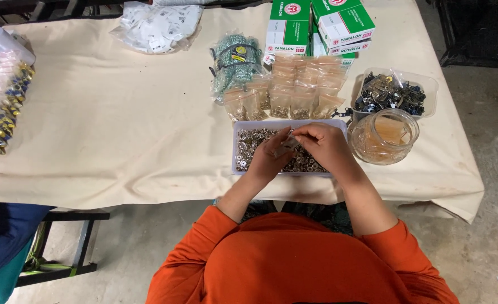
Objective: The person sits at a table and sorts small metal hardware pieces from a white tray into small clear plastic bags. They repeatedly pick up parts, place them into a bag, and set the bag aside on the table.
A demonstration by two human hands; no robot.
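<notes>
At the far left edge of the cream-covered worktop (119, 129) lies a heap of small clear packets with blue and gold pieces (4, 107), cut off by the frame. Further along at the top sits a pile of white packets (159, 25), then a bag of pale green beaded pieces (235, 62).

In the middle, rows of small clear bags (294, 90) holding metal bits lie just behind a shallow pale lilac tray (240, 126) filled with small silvery and brassy metal rings.

Over this tray both hands meet. The left hand (271, 157) is closed on a small clear bag (287, 145), pinching it between thumb and fingers just above the rings. The bag looks thin, see-through and slightly crumpled. What it contains cannot be made out, and most of it is hidden by the fingers. The right hand (325, 143) has its fingertips drawn together at the bag's top edge, touching it. Whether they grip a ring there is too small to tell.

Behind the tray stand green and white boxes (316, 25). To the right sits a round clear jar (385, 136) with more clear bags inside, just beside the tray, and behind it a clear tub of dark metal clasps (392, 93).

The person's orange sleeves fill the lower frame.
</notes>
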